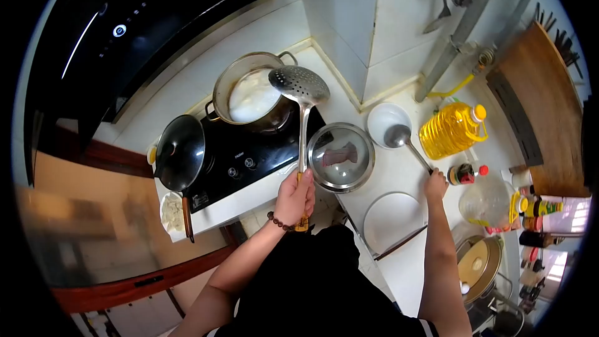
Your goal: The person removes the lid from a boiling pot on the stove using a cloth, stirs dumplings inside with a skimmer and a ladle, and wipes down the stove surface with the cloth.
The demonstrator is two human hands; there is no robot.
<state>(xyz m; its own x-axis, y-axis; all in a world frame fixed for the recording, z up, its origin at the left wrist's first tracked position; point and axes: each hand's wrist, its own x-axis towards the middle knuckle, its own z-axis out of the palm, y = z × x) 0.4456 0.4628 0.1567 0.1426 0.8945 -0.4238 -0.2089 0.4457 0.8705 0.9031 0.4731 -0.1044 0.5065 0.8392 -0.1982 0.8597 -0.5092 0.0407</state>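
My left hand (294, 198) is closed round the handle of a long steel skimmer (299, 85), whose perforated head is raised beside the rim of a two-handled pot (244, 65) with whitish, foamy contents. My right hand (436, 185) is closed round the handle of a ladle (397, 135). The ladle's head is at a white bowl (380, 115); contact inside cannot be made out. Between my hands lies what looks like a steel-rimmed glass lid (342, 181), with a reddish-brown shape at its middle that I cannot identify.
The pot stands on a black gas stove (224, 165), near a dark wok (181, 156) and a dish of pale food (171, 212). To the right are an oil jug (450, 130), several bottles and a pan (493, 268). A white round board or plate (393, 221) lies near the counter edge.
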